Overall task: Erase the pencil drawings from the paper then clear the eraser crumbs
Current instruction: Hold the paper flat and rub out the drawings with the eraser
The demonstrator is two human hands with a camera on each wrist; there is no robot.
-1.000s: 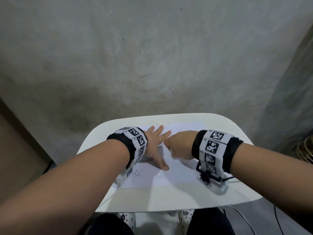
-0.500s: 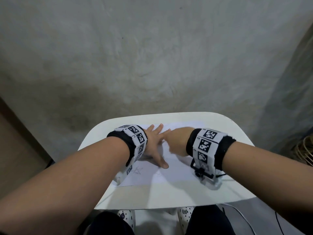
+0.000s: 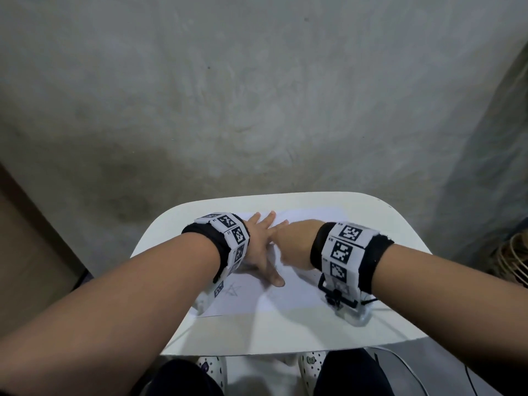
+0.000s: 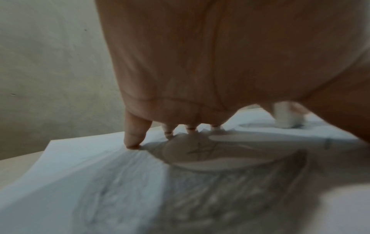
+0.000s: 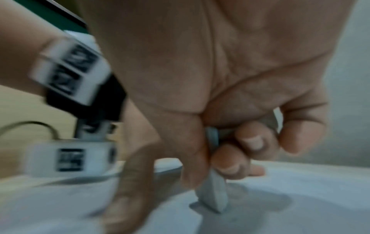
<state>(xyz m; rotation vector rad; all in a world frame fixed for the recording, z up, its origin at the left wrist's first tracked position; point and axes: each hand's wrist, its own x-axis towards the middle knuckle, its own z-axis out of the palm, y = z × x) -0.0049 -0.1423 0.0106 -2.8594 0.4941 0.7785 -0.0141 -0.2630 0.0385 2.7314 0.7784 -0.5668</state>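
Over the last second our right hand (image 3: pixel 294 247) has slid leftward across the paper (image 3: pixel 288 298), from clear of our left hand (image 3: pixel 261 250) to almost touching its fingers, and our view has tipped slightly. We read this as a rubbing stroke in progress: erasing is under way, not finished, and clearing the crumbs has not begun.

Going from the largest thing down, the white tabletop (image 3: pixel 285 330) carries the sheet, which has stayed put under our left hand. That hand lies flat with fingers spread and straight, pinning the paper and gripping nothing. Our right hand is curled, its fingers closed around the eraser (image 5: pixel 215 196).

The head view hides the eraser completely behind our right knuckles, and shows only one pencil star (image 3: pixel 233 290), near our left wrist band, untouched. The right wrist view supplies what is missing there: the pale eraser sticks out below the fingers (image 5: pixel 230 164), its lower end touching the paper, the whole picture smeared by motion. The left wrist view shows our fingertips (image 4: pixel 132 142) pressed on the sheet, with another star drawing (image 4: pixel 200 150) under our palm, and the eraser, small and blurred, standing on the paper beyond. Crumbs are too small to make out in any view.
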